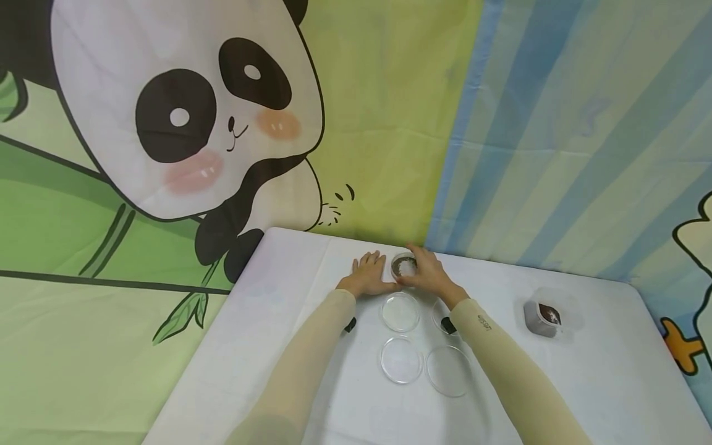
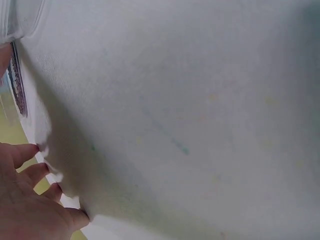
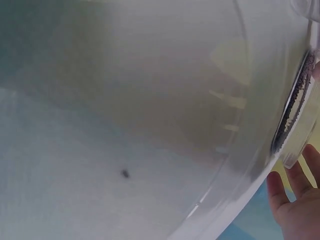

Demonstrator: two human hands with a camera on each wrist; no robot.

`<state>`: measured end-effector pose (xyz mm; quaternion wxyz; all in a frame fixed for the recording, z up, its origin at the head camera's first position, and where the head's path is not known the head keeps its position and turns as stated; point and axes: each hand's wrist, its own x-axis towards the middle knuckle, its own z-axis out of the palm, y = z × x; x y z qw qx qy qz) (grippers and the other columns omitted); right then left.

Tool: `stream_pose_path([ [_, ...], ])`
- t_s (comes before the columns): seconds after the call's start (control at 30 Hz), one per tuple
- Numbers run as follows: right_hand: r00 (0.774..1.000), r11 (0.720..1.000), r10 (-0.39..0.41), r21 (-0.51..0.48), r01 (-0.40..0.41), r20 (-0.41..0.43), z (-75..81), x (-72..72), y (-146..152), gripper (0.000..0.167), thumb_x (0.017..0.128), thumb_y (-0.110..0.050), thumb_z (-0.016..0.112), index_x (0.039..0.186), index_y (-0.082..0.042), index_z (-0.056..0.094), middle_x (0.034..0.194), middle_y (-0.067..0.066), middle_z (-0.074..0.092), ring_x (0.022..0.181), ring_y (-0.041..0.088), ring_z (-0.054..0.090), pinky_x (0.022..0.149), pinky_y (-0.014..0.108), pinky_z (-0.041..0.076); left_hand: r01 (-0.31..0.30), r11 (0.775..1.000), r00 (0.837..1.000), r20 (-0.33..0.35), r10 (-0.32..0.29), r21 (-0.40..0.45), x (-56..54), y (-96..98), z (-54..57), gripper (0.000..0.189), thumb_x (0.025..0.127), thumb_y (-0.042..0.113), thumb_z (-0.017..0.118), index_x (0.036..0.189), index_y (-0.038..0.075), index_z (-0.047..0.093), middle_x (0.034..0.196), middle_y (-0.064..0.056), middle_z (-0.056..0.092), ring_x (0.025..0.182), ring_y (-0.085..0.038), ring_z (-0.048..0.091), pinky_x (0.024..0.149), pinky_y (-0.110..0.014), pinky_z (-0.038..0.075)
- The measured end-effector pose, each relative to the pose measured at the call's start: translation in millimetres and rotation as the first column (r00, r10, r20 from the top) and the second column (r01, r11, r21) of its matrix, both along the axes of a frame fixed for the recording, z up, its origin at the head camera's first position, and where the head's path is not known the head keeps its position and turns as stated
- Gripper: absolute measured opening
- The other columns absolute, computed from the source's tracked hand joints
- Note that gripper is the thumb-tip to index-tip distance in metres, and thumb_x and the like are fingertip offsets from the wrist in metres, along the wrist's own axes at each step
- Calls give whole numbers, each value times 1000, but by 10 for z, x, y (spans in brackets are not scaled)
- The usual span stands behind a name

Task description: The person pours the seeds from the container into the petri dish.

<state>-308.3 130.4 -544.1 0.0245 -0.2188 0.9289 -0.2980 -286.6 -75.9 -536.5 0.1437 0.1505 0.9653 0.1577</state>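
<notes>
A round clear petri dish (image 1: 397, 266) with dark granules and a white patch inside is near the table's back edge. My right hand (image 1: 431, 275) spans its right side, thumb at the near rim and fingers at the far rim. In the right wrist view, a clear rim stands above the dark layer of the dish (image 3: 296, 102), beside the fingers. My left hand (image 1: 365, 276) rests just left of the dish, fingers spread and thumb pointing toward it. The left wrist view shows those fingertips (image 2: 52, 190) on the white surface, with part of the dish (image 2: 18, 82) above them.
Clear round dishes or lids lie nearer me: one (image 1: 400, 312) behind another (image 1: 402, 360), and a larger one (image 1: 449, 371) to the right. Another is partly under my right wrist. A tub (image 1: 541, 320) with dark material stands at right. A printed cloth (image 1: 384, 123) hangs behind.
</notes>
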Motion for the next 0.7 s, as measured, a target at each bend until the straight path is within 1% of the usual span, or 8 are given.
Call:
stream_pose_path([
  [0.2, 1000, 1000, 8, -2, -8, 8, -19, 31, 11, 97, 77, -37, 88, 152, -3, 35, 146, 24, 44, 132, 47, 40, 102, 68, 34, 7, 1000, 1000, 1, -7, -17, -14, 2, -24, 105, 86, 74, 58, 159, 7, 24, 165, -13, 18, 151, -34, 11, 117, -59, 10],
  [0.47, 1000, 1000, 6, 8, -6, -8, -50, 27, 18, 95, 78, -38, 87, 151, -2, 37, 143, 25, 46, 130, 47, 41, 102, 66, 36, 10, 1000, 1000, 9, -10, -30, -6, 6, -22, 104, 86, 73, 58, 159, 7, 23, 165, -13, 17, 151, -34, 11, 117, -59, 10],
  [0.7, 1000, 1000, 7, -6, -7, -6, -52, 36, 22, 93, 79, -38, 86, 150, -3, 38, 141, 26, 46, 129, 47, 42, 102, 64, 37, 22, 999, 1000, -2, -22, -44, -18, 4, -29, 103, 87, 72, 58, 159, 7, 23, 165, -14, 18, 151, -34, 11, 117, -59, 11],
])
